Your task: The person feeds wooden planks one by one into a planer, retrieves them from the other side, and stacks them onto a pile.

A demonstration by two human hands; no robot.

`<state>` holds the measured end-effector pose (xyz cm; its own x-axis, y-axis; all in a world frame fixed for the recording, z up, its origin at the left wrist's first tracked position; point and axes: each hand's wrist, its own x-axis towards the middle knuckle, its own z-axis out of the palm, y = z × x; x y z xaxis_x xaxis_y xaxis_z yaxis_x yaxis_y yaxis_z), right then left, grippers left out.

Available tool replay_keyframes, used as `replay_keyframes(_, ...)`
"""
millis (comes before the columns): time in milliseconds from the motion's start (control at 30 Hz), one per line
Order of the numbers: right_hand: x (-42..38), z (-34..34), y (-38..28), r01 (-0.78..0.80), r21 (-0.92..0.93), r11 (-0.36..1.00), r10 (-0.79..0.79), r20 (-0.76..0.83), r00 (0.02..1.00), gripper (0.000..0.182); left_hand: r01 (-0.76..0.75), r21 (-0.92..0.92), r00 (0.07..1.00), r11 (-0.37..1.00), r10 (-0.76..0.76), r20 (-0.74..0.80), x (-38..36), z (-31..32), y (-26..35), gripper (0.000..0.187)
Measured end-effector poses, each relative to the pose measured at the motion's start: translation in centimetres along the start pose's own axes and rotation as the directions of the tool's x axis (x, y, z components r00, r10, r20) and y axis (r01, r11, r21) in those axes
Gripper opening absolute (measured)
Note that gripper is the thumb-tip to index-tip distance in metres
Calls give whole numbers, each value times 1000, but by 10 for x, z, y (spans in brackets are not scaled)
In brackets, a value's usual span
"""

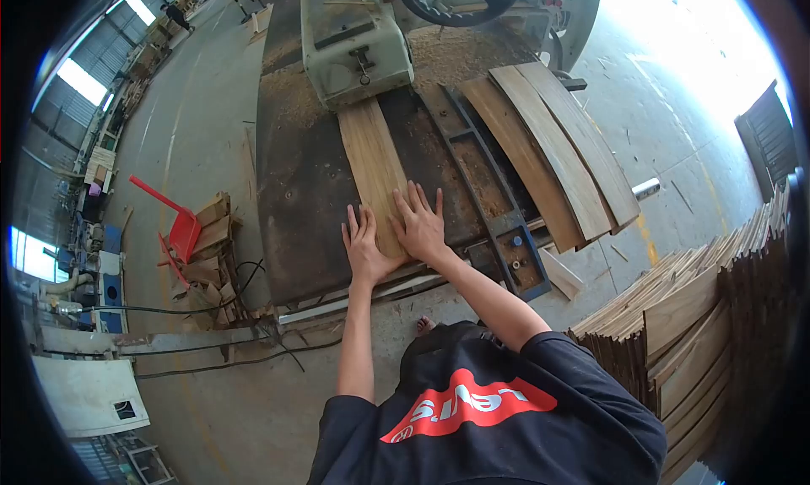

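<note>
- Workshop floor of bare concrete surrounds a dark, sawdust-strewn machine table, on which both my hands lie.
- Left hand: flat and unclenched, fingers spread, palm pressed on the near end of the wooden plank at its left edge; nothing is clasped.
- Right hand: likewise flat with fingers splayed, palm down on the same plank's near end, just beside the left hand; it grasps nothing.
- Plank: lies lengthwise on the table, its far end under the pale green machine housing, its near end beneath my palms.
- Right of the plank: a metal guide rail runs along the table, and beyond it lies a fanned stack of boards.
- Far end: a black handwheel sits beside the housing, with sawdust heaped around it.
- Right edge of view: a tall pile of thin wood strips.
- Left of the table: wood offcuts and a red dustpan on the floor.
</note>
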<state>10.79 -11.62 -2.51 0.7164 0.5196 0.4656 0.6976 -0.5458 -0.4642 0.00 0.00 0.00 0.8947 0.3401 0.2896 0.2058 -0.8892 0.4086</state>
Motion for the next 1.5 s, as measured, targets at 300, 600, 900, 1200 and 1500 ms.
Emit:
replay_keyframes(300, 44, 25, 7, -40, -13, 999, 39, -56, 998, 47, 22, 17, 997, 1000, -23, 68, 46, 6, -19, 135)
replay_keyframes(600, 92, 30, 25, -40, -60, 997, 42, 20, 999, 49, 47, 180, 979, 983, -81, 185, 103, -1, -24, 146)
replay_keyframes(900, 51, -162, 132, -101, -146, 984, 90, -83, 992, 58, 36, 73, 998, 997, -39, 41, 141, 17, -49, 136)
replay_keyframes(1200, -13, -277, 194, -434, -562, 704, 627, 204, 752, 109, 20, 17, 969, 1000, -15, -245, 148, 39, -70, 119)
replay_keyframes(1500, -50, -246, 107, -518, -274, 811, 548, 45, 835, 81, -154, -147, 895, 977, 74, -440, 96, 33, -19, 90)
